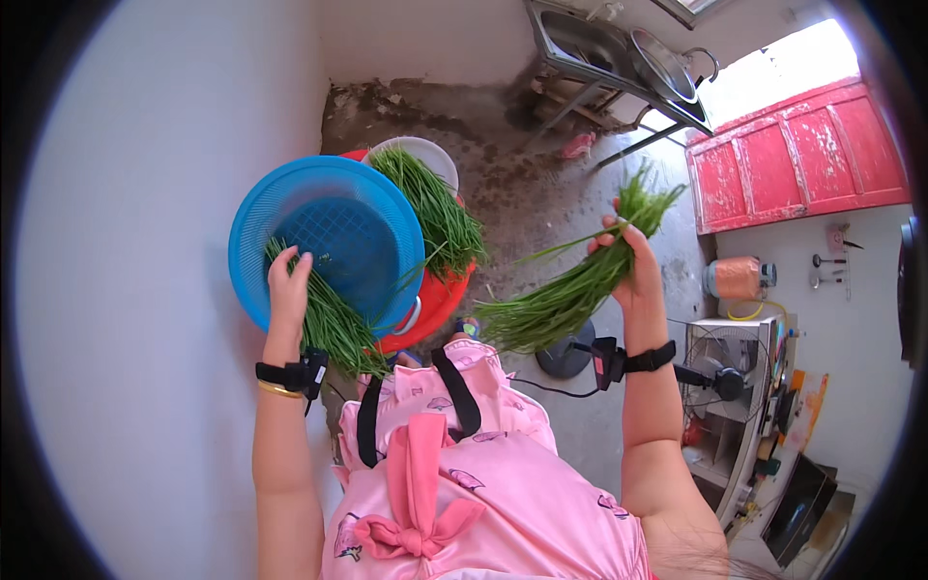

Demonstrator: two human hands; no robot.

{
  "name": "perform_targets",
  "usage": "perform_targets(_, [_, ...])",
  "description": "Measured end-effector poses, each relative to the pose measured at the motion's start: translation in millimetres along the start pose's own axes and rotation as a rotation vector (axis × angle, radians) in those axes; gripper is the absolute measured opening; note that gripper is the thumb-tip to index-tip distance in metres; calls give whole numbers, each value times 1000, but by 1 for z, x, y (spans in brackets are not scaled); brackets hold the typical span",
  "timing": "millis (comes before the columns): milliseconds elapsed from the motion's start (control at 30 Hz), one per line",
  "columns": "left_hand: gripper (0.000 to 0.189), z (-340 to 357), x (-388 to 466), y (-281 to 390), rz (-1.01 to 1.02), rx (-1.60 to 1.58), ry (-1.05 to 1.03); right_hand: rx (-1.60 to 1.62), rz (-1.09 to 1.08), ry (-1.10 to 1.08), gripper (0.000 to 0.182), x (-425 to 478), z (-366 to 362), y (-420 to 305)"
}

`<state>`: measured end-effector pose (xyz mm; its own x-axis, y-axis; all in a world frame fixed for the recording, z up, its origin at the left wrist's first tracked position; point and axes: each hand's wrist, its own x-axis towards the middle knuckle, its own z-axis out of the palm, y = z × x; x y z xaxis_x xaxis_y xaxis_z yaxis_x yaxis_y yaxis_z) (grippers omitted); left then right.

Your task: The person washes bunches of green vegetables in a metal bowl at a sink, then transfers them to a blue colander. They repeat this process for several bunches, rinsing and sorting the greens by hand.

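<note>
My right hand (634,257) is raised to the right and closed around a thick bunch of chives (573,301), its long leaves slanting down to the left. At the left, my left hand (288,286) grips a second bunch of chives (337,326) near its upper end. That bunch lies across the near side of a blue plastic mesh basket (250,210) and hangs past its rim. Beyond the basket, a heap of chives (431,206) rests on a white round dish (442,163). A red plastic basin (442,304) shows partly beneath the basket and heap.
A white wall (145,254) stands close on the left. At the back are a metal sink stand (587,43) and a steel basin (660,65). On the right are a red door (797,159), a gas cylinder (739,278), a fan (725,380) and a white shelf (743,464).
</note>
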<state>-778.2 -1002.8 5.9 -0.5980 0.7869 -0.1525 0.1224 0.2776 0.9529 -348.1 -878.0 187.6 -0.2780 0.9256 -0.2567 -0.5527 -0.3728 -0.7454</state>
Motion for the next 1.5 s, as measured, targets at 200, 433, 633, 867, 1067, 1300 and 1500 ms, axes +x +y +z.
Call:
perform_targets(200, [31, 33, -52, 125, 81, -108, -353, 4, -27, -39, 44, -20, -6, -43])
perform_targets(433, [67, 124, -98, 187, 497, 580, -337, -57, 93, -106, 46, 7, -62, -92])
perform_targets(633, [91, 180, -91, 128, -98, 962, -34, 0, 172, -97, 44, 37, -140, -155])
perform_targets(867, [32, 169, -95, 118, -98, 1026, 316, 52, 188, -3, 21, 79, -191, -229])
perform_targets(1067, [28, 238, -121, 276, 135, 440, 39, 41, 129, -2, 19, 101, -242, -241])
perform_targets(1300, [25, 423, -116, 408, 321, 167, -575, 62, 83, 54, 17, 135, -290, -305])
perform_targets(1500, [25, 550, -55, 460, 346, -114, -902, 94, -119, 190, 28, 170, -350, -378])
